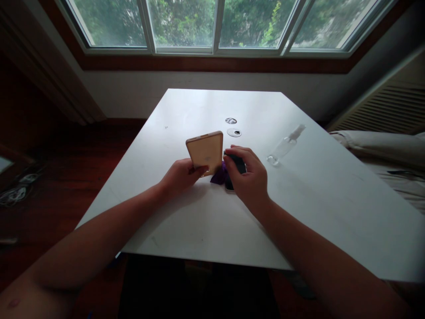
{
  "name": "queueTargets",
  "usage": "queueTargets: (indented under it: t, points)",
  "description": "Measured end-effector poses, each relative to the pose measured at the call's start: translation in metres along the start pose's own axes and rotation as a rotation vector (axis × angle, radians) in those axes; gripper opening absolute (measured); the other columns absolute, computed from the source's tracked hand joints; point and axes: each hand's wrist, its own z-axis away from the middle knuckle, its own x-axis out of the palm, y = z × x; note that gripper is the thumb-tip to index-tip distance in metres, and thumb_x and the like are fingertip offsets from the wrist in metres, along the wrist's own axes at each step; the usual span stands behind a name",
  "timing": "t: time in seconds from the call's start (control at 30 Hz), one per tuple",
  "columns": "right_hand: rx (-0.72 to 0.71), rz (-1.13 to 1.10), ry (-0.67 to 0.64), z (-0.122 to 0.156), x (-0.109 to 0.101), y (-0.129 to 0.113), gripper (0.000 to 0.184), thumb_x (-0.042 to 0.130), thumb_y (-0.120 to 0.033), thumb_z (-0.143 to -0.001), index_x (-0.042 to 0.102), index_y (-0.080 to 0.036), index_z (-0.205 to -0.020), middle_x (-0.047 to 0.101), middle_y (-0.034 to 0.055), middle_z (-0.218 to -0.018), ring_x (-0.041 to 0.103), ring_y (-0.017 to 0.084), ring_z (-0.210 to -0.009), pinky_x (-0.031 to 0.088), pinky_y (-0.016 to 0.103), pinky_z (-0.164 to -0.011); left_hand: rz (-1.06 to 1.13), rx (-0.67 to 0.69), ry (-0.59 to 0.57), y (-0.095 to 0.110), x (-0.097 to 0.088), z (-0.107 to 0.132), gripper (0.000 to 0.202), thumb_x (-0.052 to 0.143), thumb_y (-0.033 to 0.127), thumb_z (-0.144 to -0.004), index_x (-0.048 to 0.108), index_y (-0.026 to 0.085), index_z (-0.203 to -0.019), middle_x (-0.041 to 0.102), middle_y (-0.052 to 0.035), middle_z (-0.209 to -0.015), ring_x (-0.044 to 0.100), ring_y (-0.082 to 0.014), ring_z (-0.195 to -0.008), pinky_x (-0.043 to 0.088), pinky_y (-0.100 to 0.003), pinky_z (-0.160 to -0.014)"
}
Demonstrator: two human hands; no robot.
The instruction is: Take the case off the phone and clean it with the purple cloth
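My left hand (pixel 181 177) grips a gold, phone-sized slab (pixel 205 153) by its lower end, thumb across the near face. The slab is tilted up off the table, and a small port shows in its top edge. Just right of it, my right hand (pixel 250 175) is closed with fingers bent toward the thumb. A bunched purple cloth (pixel 218 176) comes out beside that thumb, close to the slab's lower right corner; the grip on it is partly hidden. Beneath my right hand lies a dark phone (pixel 229 184), largely covered by the hand.
On the white table (pixel 186 226), a clear spray bottle (pixel 282 149) lies on its side to the right. Two round cutouts, one with a cover (pixel 233 132), are toward the back. Beyond stands a window (pixel 184 26); pale fabric (pixel 361 144) borders the right side.
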Motion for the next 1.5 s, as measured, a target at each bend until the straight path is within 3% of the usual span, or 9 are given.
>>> queueTargets:
  t: [0.17,0.27,0.4,0.77,0.93,1.07,1.23,1.37,1.5]
  points:
    - [0.149,0.151,-0.070,-0.002,-0.003,0.012,0.019,0.062,-0.025,-0.091,0.071,-0.020,-0.108,0.073,0.0048,-0.099,0.068,0.022,-0.093,0.054,0.038,-0.088,-0.001,-0.018,0.024,-0.002,0.000,-0.001,0.040,0.064,0.051,-0.091,0.072,0.012,-0.084,0.068,-0.0063,-0.071,0.061,-0.0173,-0.064,0.044,-0.025,-0.056]
    - [0.181,0.182,-0.131,-0.003,-0.005,0.015,0.017,0.060,-0.023,-0.089,0.071,-0.020,-0.101,0.073,0.0047,-0.097,0.067,0.022,-0.092,0.052,0.038,-0.086,0.000,-0.007,0.022,-0.003,0.000,-0.001,0.040,0.064,0.051,-0.090,0.072,0.012,-0.083,0.068,-0.0068,-0.072,0.061,-0.0174,-0.064,0.043,-0.025,-0.055]
    - [0.197,0.218,-0.218,-0.003,-0.005,0.014,0.019,0.063,-0.034,-0.090,0.071,-0.019,-0.099,0.073,0.0046,-0.093,0.066,0.022,-0.087,0.051,0.038,-0.083,0.004,0.010,0.021,-0.002,0.000,0.000,0.040,0.065,0.050,-0.090,0.073,0.012,-0.083,0.068,-0.0070,-0.072,0.061,-0.0174,-0.065,0.043,-0.025,-0.055]
    - [0.242,0.181,-0.298,0.000,-0.001,0.017,0.022,0.060,-0.032,-0.091,0.075,-0.024,-0.105,0.076,0.0018,-0.100,0.070,0.023,-0.091,0.052,0.037,-0.083,-0.024,0.029,0.030,-0.002,0.000,0.000,0.042,0.064,0.052,-0.090,0.072,0.011,-0.081,0.067,-0.0066,-0.070,0.059,-0.0161,-0.063,0.040,-0.024,-0.055]
    - [0.194,0.133,-0.300,0.000,0.001,0.021,0.023,0.057,-0.023,-0.089,0.076,-0.024,-0.102,0.076,0.0022,-0.102,0.070,0.023,-0.095,0.053,0.038,-0.087,-0.035,0.021,0.015,-0.003,-0.001,-0.001,0.043,0.064,0.052,-0.090,0.072,0.011,-0.081,0.067,-0.0065,-0.071,0.059,-0.0165,-0.063,0.040,-0.024,-0.055]
    - [0.155,0.097,-0.248,-0.001,0.000,0.019,0.025,0.056,-0.017,-0.088,0.075,-0.022,-0.103,0.074,0.0026,-0.103,0.069,0.022,-0.097,0.054,0.038,-0.090,-0.047,0.019,0.009,-0.004,-0.001,-0.001,0.042,0.063,0.052,-0.091,0.072,0.011,-0.082,0.067,-0.0067,-0.073,0.059,-0.0167,-0.065,0.040,-0.024,-0.056]
    - [0.095,0.043,-0.055,-0.002,-0.003,0.012,0.035,0.054,-0.013,-0.088,0.068,-0.021,-0.118,0.069,0.0056,-0.112,0.068,0.020,-0.098,0.055,0.039,-0.092,-0.097,-0.001,-0.011,-0.003,-0.001,-0.001,0.043,0.061,0.053,-0.091,0.069,0.013,-0.079,0.065,-0.0047,-0.070,0.056,-0.0151,-0.063,0.037,-0.024,-0.055]
    - [0.112,-0.034,0.092,-0.004,-0.004,0.009,0.034,0.057,-0.023,-0.092,0.060,-0.023,-0.126,0.066,0.0072,-0.115,0.067,0.020,-0.099,0.058,0.038,-0.087,-0.132,-0.005,-0.032,-0.001,-0.003,0.000,0.045,0.059,0.055,-0.092,0.067,0.014,-0.076,0.063,-0.0028,-0.068,0.054,-0.0141,-0.063,0.035,-0.023,-0.055]
    - [0.153,-0.040,0.183,-0.007,-0.003,0.016,0.044,0.068,-0.030,-0.088,0.055,-0.024,-0.130,0.063,0.0076,-0.120,0.066,0.020,-0.099,0.061,0.036,-0.081,-0.115,0.015,-0.034,0.000,-0.004,0.001,0.045,0.055,0.055,-0.095,0.067,0.014,-0.080,0.064,-0.0026,-0.071,0.055,-0.0142,-0.065,0.036,-0.023,-0.056]
